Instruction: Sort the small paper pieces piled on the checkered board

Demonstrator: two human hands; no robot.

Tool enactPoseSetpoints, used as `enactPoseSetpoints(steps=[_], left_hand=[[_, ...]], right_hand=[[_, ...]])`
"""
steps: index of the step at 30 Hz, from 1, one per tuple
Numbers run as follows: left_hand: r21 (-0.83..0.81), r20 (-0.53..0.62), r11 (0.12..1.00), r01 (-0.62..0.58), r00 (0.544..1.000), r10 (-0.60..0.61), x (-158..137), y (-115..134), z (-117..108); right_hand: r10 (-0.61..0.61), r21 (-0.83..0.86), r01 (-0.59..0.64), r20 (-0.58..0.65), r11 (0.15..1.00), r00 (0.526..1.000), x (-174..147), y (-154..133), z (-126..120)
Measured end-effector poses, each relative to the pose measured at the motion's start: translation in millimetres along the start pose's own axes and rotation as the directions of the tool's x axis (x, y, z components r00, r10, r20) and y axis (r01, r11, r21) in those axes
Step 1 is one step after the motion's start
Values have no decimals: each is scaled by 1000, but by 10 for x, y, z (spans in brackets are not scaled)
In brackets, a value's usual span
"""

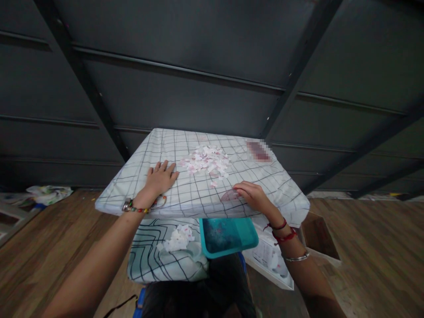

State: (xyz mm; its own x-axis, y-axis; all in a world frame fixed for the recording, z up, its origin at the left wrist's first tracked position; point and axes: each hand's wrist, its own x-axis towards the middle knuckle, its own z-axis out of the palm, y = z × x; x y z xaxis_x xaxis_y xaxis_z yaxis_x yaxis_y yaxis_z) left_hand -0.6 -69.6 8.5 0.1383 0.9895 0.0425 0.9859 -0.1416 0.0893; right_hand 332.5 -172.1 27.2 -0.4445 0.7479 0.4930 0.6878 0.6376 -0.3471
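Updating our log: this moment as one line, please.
left hand: flat on checked cloth; right hand: touching sheer pinkish piece; white scraps: heaped on cloth

Both arms reach forward, angling inward from either side. Left hand: palm down, laid flat, fingers a bit apart and pointing ahead, thumb out toward the right hand. Left wrist close to straight, in line with the bare left forearm. Right hand turned inward, back up, fingers bunched and bent, tips toward the left hand. Sits slightly nearer the body. Right forearm bare too. Right thumb mostly hidden, so can't really say how firmly those fingers close.
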Motion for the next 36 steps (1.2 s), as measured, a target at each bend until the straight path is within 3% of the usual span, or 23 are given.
enactPoseSetpoints(steps=[11,20,26,29,36], left_hand=[[6,5,1000,-3,1000,3,-31,37,-49],[-5,-3,1000,-9,1000,9,-26,25,-36],[11,4,1000,-1,1000,1,-13,21,-31],[5,1,1000,1,1000,-1,-14,21,-32],[9,-8,1000,-3,1000,3,-25,21,-16]], right_hand=[[34,23,-35,45,999,998,-186,-288,-119],[-17,-54,17,3,998,1000,-273,-397,-138],[51,-162,-66,-92,985,994,-62,-295,-137],[26,-167,-54,-165,984,986,129,-177,-28],[75,-281,-95,-80,955,994,342,-55,250]])
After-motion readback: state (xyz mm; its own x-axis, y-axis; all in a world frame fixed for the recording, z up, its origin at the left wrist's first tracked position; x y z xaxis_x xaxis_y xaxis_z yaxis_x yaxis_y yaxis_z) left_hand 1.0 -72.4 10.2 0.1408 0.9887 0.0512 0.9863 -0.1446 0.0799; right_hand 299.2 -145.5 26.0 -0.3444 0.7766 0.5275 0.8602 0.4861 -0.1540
